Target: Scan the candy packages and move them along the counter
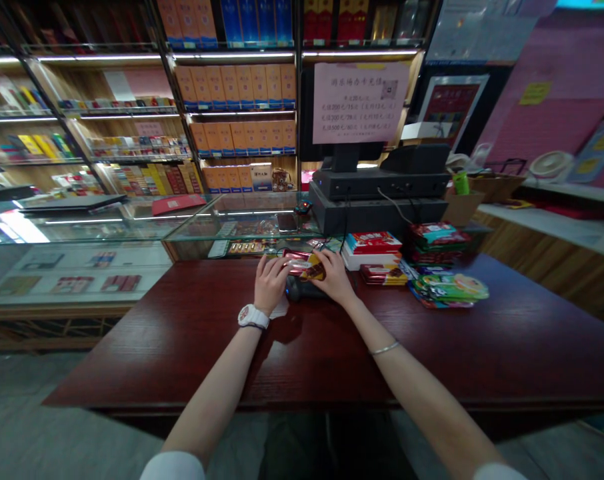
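Between my two hands is a red and yellow snack packet (298,262) with a chocolate picture at its right end. My left hand (271,281), with a white watch at the wrist, grips the packet's left end. The fingers of my right hand (335,275) are closed on its yellow right end. Just under the packet a black device (302,291) with a small blue light lies on the dark red counter (202,333); my hands partly hide it. A piece of white paper (281,309) lies by my left wrist.
To the right stand a stack of red and white boxes (372,250), similar red and yellow packets (385,275), green snack packs (449,288) and dark red packs (437,240). Behind are a register with a screen (382,183), a glass display case (242,223) and shelves of boxed goods (237,87).
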Motion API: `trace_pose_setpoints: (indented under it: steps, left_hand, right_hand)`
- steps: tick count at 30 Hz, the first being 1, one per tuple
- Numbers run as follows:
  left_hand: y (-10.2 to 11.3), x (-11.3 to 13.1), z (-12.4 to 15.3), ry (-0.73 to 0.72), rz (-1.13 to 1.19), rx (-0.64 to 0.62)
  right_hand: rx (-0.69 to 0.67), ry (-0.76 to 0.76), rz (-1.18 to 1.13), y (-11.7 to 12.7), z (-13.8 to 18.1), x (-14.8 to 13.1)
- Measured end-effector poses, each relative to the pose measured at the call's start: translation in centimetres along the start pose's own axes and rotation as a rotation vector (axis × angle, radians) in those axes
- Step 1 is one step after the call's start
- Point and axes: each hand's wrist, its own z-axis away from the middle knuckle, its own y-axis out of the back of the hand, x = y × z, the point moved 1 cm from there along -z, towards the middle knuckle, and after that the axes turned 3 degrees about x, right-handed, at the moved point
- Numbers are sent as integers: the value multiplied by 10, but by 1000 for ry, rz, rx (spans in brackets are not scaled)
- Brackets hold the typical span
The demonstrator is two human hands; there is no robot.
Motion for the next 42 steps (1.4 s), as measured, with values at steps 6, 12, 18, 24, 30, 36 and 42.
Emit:
trace_pose_setpoints:
  steps: [6, 12, 18, 24, 30, 36, 42]
  left_hand:
    - [2, 3, -5, -19, -17, -100]
    - [6, 3, -9, -4, -38, -168]
    - [6, -5, -9, 44, -46, -129]
    - [9, -4, -10, 20, 2, -90]
    - [9, 11, -12, -55, 18, -48]
    - [7, 14, -11, -51, 20, -69]
    - [6, 11, -9, -14, 83, -52]
  right_hand:
    - [41, 88, 15, 5, -1, -7]
    - [26, 126, -1, 6, -1, -10]
    - [39, 102, -5, 6, -1, -3]
    - [20, 93, 139, 12, -3, -13]
    - [-31, 200, 238, 12, -5, -46]
    - [-76, 178, 263, 11, -4, -55]
    - [-91, 174, 245, 10, -4, -46]
